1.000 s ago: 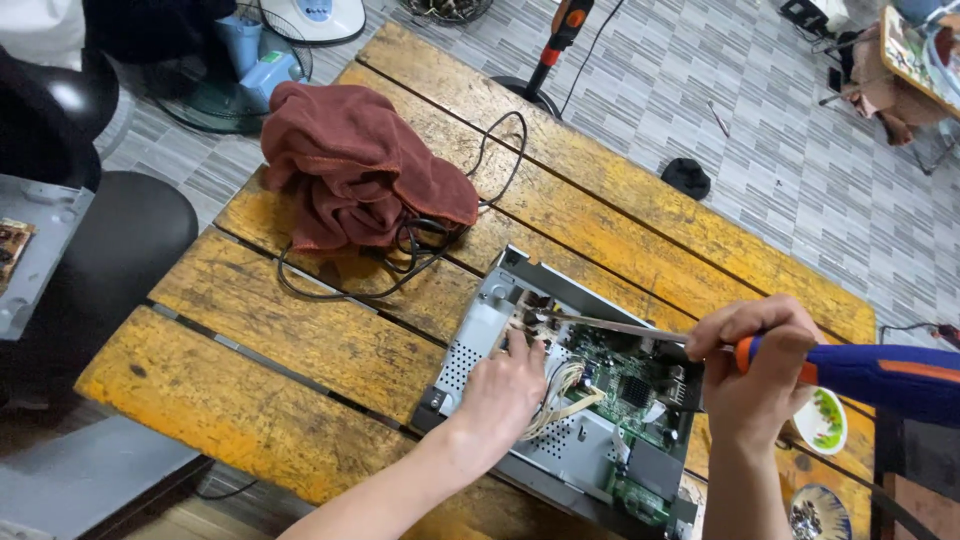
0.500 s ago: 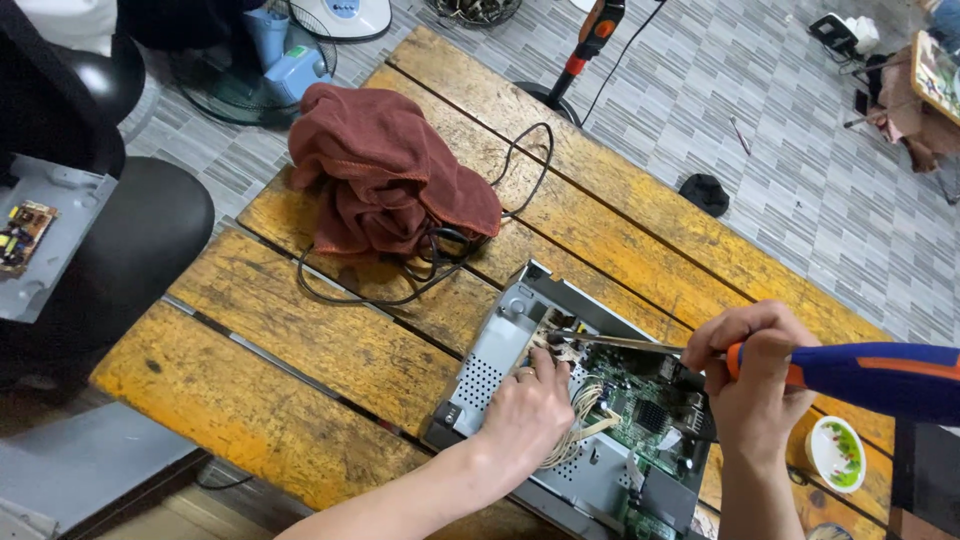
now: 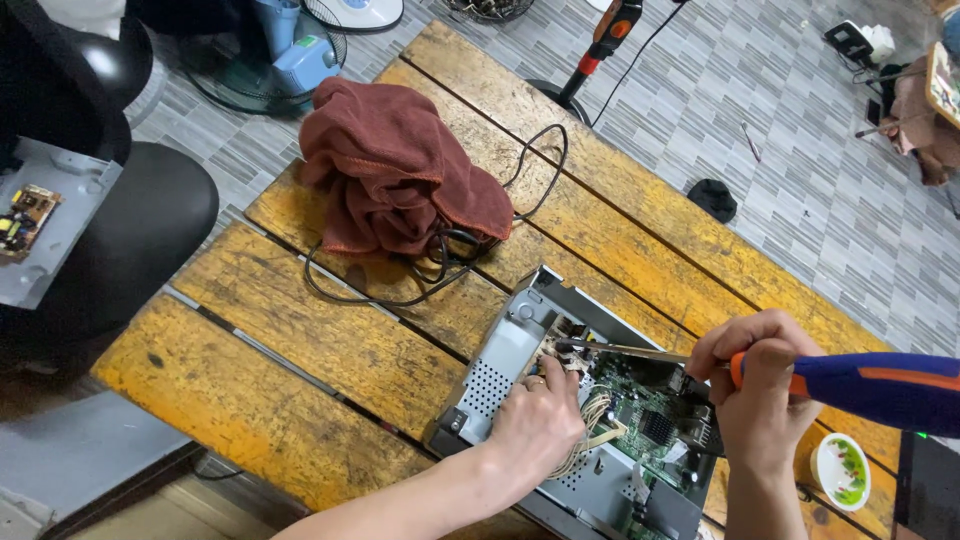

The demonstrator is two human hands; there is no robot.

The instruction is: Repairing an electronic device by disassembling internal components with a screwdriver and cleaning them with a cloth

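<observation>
Two hands work over an opened metal chassis (image 3: 520, 350) that lies at the near right edge of the yellow plank bench (image 3: 300, 340). Its lid is already off, so the green circuit board (image 3: 650, 420) and a bundle of pale wires (image 3: 590, 415) lie exposed. The left hand (image 3: 535, 425) rests palm down inside the case, its fingers curled loosely over the wires and the parts beneath; whether it pinches anything cannot be told. The right hand (image 3: 755, 385) is closed around the blue and orange handle of a soldering iron (image 3: 870, 385), whose long thin tip reaches left across the board to a spot just beyond the left fingertips. Judging from this, the case has been opened and the work on the board is under way, with the board still seated in the chassis and the cover not back on. Just beside the right wrist stands a small round white tin (image 3: 840, 470), open. Farther along the bench a rust-red cloth (image 3: 400, 175) is heaped over a black cable (image 3: 440, 250) that loops across the planks. Beyond the bench, on the tiled floor, stands a blue fan (image 3: 290, 50), and off to the left a grey panel with a small board (image 3: 30, 215) rests on a black seat (image 3: 140, 230)
</observation>
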